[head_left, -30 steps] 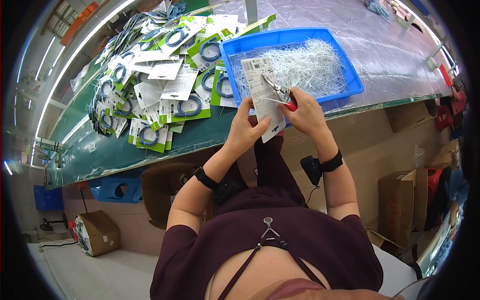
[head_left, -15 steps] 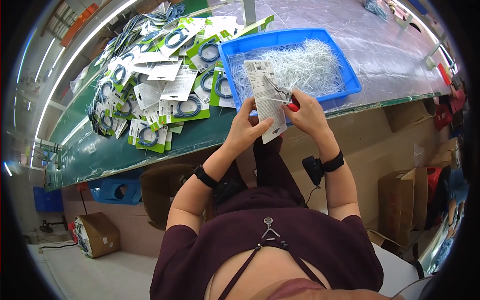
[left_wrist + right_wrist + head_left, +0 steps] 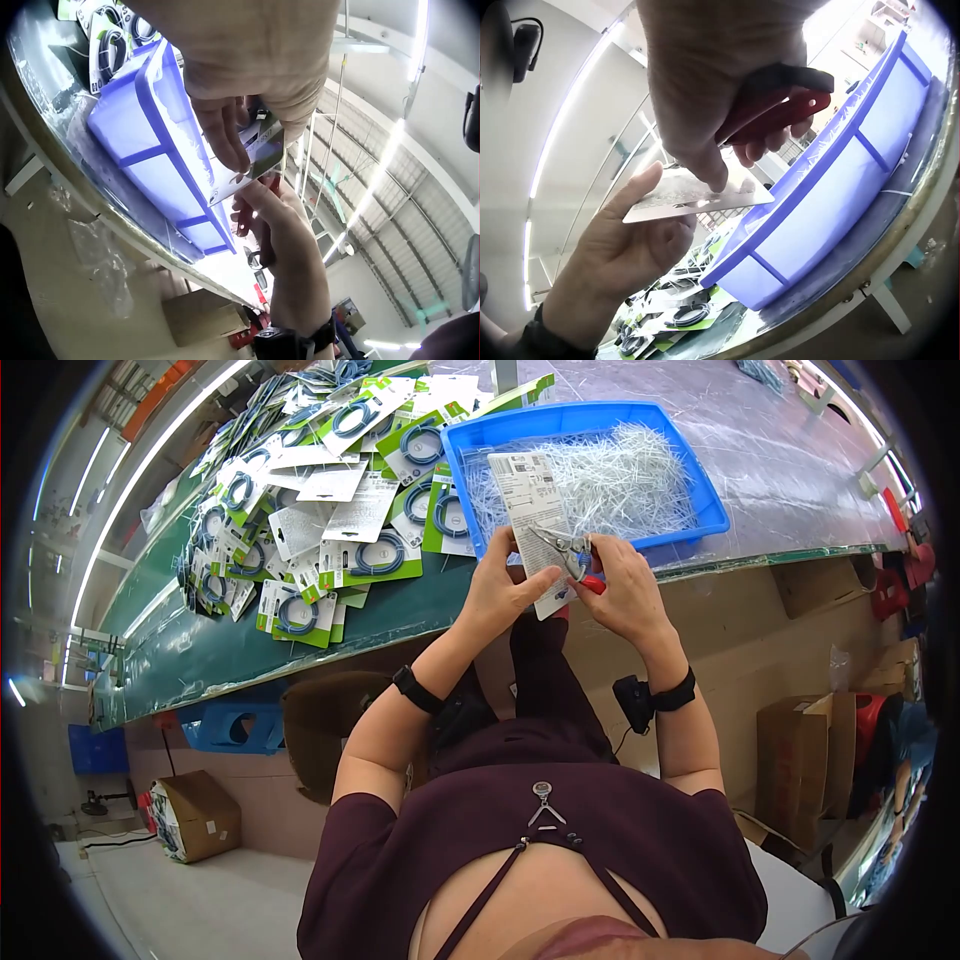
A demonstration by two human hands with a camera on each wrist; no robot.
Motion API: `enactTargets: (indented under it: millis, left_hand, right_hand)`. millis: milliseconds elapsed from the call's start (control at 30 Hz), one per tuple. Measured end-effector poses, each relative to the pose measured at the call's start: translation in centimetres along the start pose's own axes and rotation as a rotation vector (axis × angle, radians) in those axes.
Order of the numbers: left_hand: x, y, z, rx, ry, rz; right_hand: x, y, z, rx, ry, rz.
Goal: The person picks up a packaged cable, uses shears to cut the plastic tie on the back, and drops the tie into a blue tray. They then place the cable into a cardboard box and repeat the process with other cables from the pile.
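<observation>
A white printed retail card point(image 3: 527, 490) is held back side up over the near edge of the blue tray, tilted, with a hang slot at its lower end. My left hand point(image 3: 498, 588) grips its lower left part, thumb on the printed face and fingers underneath. In my right hand point(image 3: 628, 592) is a pair of cutting pliers with red handles point(image 3: 780, 116), their metal head point(image 3: 560, 548) lying across the middle of the card. In the right wrist view the right thumb rests close over the card point(image 3: 694, 196). The card's underside mostly faces away from the head view.
The blue tray point(image 3: 712, 512) holds a heap of thin clear-white plastic strips point(image 3: 625, 475). To its left, many carded coiled blue cables point(image 3: 378, 555) lie piled on the green table top point(image 3: 190, 665). Cardboard boxes point(image 3: 800, 770) stand on the floor at right.
The pliers' head now lies lower and flatter across the card. A white strip that stuck out beside it earlier is out of sight. The left hand keeps its grip on the card.
</observation>
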State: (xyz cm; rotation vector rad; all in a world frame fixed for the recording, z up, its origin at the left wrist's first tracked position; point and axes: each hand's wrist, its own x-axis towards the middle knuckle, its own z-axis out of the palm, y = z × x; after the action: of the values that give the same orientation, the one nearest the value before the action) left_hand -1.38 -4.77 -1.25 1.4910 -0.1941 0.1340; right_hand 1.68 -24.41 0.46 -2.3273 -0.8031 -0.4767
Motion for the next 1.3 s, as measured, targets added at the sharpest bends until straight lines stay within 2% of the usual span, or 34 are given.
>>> enactTargets:
  millis: [333,533,633,933,1167,1200,1267,1300]
  left_hand:
    - [-0.2,-0.3,0.1,0.045,0.016,0.084]
    - [-0.6,-0.3,0.3,0.014,0.029,0.073]
    - [-0.9,-0.3,0.3,-0.011,0.029,0.061]
    - [-0.9,-0.6,0.3,-0.044,0.042,0.079]
    - [-1.1,0.4,0.1,-0.027,0.027,0.052]
    - [-0.9,0.1,-0.4,0.112,0.042,0.083]
    - [-0.5,-0.2,-1.2,0.394,0.068,0.144]
    - [-0.3,-0.4,-1.3,0.395,0.068,0.143]
  right_hand:
    - [-0.1,0.0,0.2,0.037,-0.060,0.061]
    - [0.0,-0.9,-0.4,0.030,-0.115,0.098]
    - [-0.1,-1.1,-0.3,-0.034,-0.021,0.020]
    - [-0.2,-1.1,-0.3,0.037,-0.006,0.050]
    - [-0.2,-0.5,0.0,-0.077,0.072,-0.006]
    - [-0.2,-0.5,0.0,-0.077,0.071,-0.006]
    - [-0.3,-0.7,-0.1,-0.087,-0.015,0.130]
    - [-0.4,-0.7,-0.1,-0.092,-0.059,0.197]
